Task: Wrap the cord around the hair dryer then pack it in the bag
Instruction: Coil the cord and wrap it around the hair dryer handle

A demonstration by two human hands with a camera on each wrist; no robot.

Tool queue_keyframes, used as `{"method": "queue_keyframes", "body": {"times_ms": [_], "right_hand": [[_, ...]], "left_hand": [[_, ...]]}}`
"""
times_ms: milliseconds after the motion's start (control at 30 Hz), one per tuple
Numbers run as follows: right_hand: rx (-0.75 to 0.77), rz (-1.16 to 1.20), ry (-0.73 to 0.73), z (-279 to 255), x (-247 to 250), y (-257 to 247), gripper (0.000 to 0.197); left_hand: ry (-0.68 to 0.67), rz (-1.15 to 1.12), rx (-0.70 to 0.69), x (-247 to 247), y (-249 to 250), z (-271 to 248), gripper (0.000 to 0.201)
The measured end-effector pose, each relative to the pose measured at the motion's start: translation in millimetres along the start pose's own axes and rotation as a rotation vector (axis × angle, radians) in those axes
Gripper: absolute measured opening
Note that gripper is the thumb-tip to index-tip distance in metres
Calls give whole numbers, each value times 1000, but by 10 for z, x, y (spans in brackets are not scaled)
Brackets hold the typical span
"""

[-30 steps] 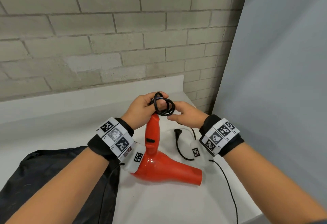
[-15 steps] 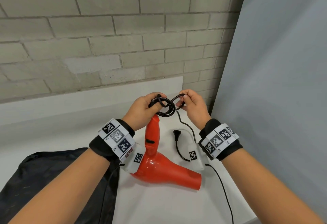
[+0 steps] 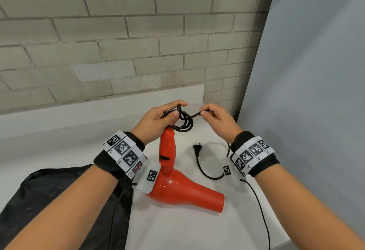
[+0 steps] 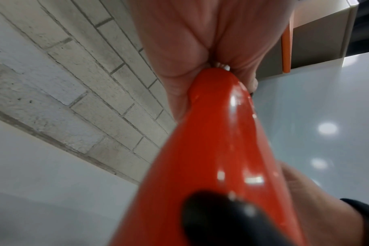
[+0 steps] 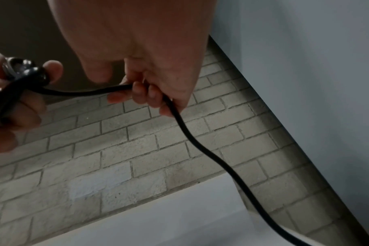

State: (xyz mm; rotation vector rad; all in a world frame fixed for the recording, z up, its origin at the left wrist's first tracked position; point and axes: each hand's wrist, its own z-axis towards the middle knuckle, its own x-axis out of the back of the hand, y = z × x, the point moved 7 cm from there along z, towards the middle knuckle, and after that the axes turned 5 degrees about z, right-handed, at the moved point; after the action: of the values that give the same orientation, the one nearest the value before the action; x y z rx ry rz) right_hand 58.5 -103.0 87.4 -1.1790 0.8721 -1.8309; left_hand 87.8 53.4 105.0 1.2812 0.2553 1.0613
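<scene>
The red hair dryer (image 3: 177, 186) stands with its handle (image 4: 217, 133) pointing up and its nozzle on the white table (image 3: 177, 230). My left hand (image 3: 164, 117) grips the handle's tip together with black cord loops (image 3: 184, 121). To the right, my right hand (image 3: 215, 117) pinches the cord (image 5: 107, 90), which stretches taut from the loops. The rest of the cord (image 5: 211, 153) hangs down from that hand. Its plug (image 3: 196, 148) lies on the table. The black bag (image 3: 59, 200) lies at the near left.
A brick wall (image 3: 118, 42) runs behind the table and a grey panel (image 3: 316, 91) closes the right side. A thin black wire (image 3: 258, 206) runs from my right wrist device toward the near edge.
My right hand rose from beside the loops, then drew to the right, pulling the cord straight from the coil. The left hand stayed on the handle's tip.
</scene>
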Motion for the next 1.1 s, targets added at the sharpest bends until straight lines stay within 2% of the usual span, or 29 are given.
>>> {"method": "queue_keyframes", "body": {"times_ms": [200, 333, 467, 600, 700, 833, 933, 1033, 1100], "right_hand": [[107, -136, 209, 68, 196, -334, 11], [211, -209, 294, 21, 323, -593, 15], [329, -272, 288, -71, 346, -833, 16], [430, -321, 295, -169, 306, -976, 17], [463, -357, 289, -227, 287, -986, 18], [467, -303, 252, -331, 296, -939, 19], [342, -182, 174, -418, 297, -772, 19], [62, -68, 70, -485, 259, -383, 36], [-110, -25, -44, -557, 179, -133, 40]], "left_hand": [[51, 50, 8, -49, 82, -10, 18], [3, 94, 6, -28, 50, 8, 15], [-48, 124, -9, -36, 34, -2, 15], [-121, 218, 9, -72, 47, 29, 33], [-188, 284, -4, -132, 83, 33, 27], [-101, 355, -10, -79, 70, 3, 22], [7, 334, 22, -30, 51, -25, 16], [53, 309, 52, -48, 34, -50, 13], [57, 305, 53, -78, 60, -70, 13]]}}
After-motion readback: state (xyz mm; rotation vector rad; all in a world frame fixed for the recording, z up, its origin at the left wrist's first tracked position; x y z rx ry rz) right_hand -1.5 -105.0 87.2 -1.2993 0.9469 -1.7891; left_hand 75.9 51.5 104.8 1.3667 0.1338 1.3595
